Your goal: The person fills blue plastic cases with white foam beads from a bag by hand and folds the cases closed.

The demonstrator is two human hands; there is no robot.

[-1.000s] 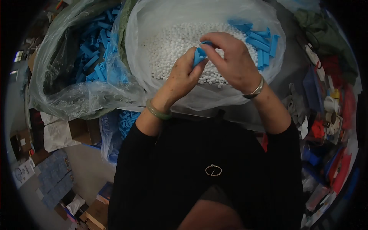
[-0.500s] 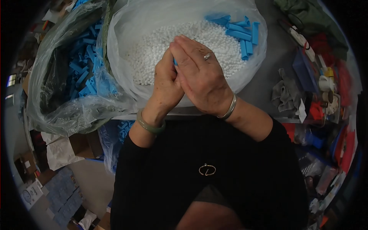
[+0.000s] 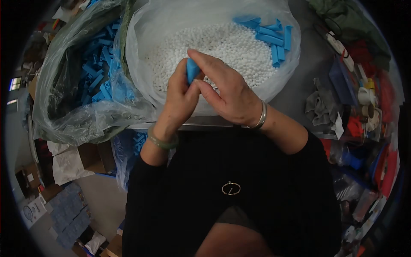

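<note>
A blue piece [image 3: 192, 71] stands between my two hands, above the front part of a clear plastic bag [image 3: 150, 19] of small white balls [image 3: 201, 36]. My left hand [image 3: 180, 92] is closed round its left side. My right hand [image 3: 229, 88] leans against it from the right, fingers bent over, with a gap between thumb and forefinger; its fingertips touch the piece's top and my left hand. More blue pieces [image 3: 270, 37] lie on the balls at the bag's right side. The lower end of the held piece is hidden by my fingers.
On the left a large lined bag [image 3: 55, 115] holds many blue pieces [image 3: 96, 73]. Below it hangs another bag of blue parts [image 3: 124, 158]. A grey cloth [image 3: 319, 105] and a blue bin [image 3: 342, 81] are on the right. The table edge [image 3: 201, 126] runs in front of my body.
My hands first came together over the blue piece, hiding most of it. Since then they have parted slightly, and the piece shows between them again, further left than at first.
</note>
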